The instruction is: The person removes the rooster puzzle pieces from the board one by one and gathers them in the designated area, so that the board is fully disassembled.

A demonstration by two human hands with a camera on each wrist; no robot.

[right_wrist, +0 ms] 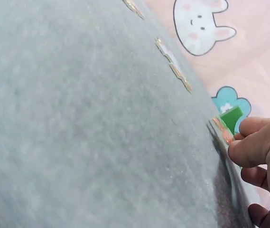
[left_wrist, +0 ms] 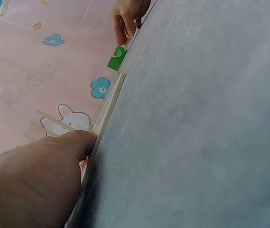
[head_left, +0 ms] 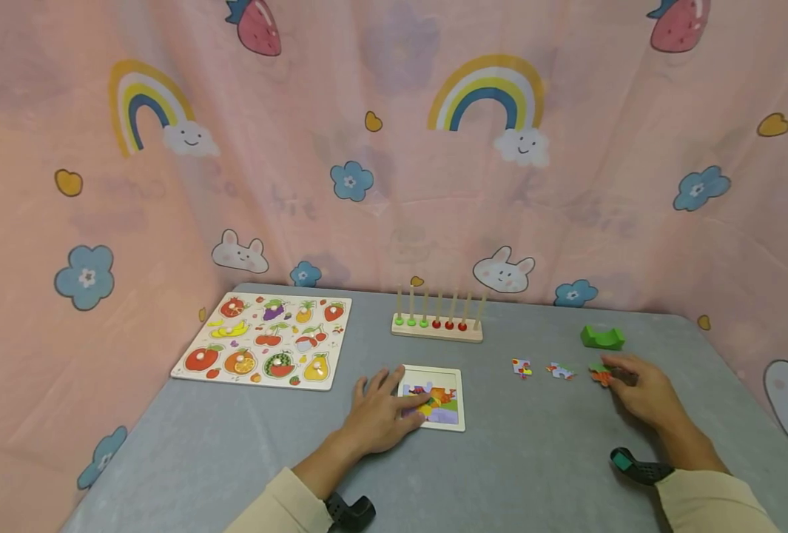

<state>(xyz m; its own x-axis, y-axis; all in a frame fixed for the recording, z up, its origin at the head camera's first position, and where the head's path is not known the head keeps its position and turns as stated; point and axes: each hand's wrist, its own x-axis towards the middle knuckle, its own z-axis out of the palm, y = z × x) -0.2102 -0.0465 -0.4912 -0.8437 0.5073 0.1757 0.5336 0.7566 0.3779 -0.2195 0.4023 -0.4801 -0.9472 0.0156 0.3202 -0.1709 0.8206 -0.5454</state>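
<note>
My left hand [head_left: 382, 418] lies with fingers spread over a small framed jigsaw puzzle [head_left: 451, 414], partly filled with colourful pieces. In the left wrist view, the thumb of the left hand [left_wrist: 35, 175] rests at the frame's edge. Over on the right, my right hand [head_left: 647, 392] pinches an orange and green puzzle piece [head_left: 600, 376] between thumb and fingertips, low over the table. The right wrist view shows that piece [right_wrist: 222, 129] tilted up at the fingertips of the right hand [right_wrist: 263, 152]. Two loose puzzle pieces, one [head_left: 522, 368] farther left and one [head_left: 560, 371] nearer, lie beside it.
A green arched block [head_left: 602, 338] stands just behind the right hand. At the back middle is a wooden peg rack [head_left: 436, 327] with green and red beads. A fruit peg board [head_left: 263, 340] lies at the left. A patterned pink curtain [head_left: 394, 222] hangs behind the grey table [head_left: 500, 466].
</note>
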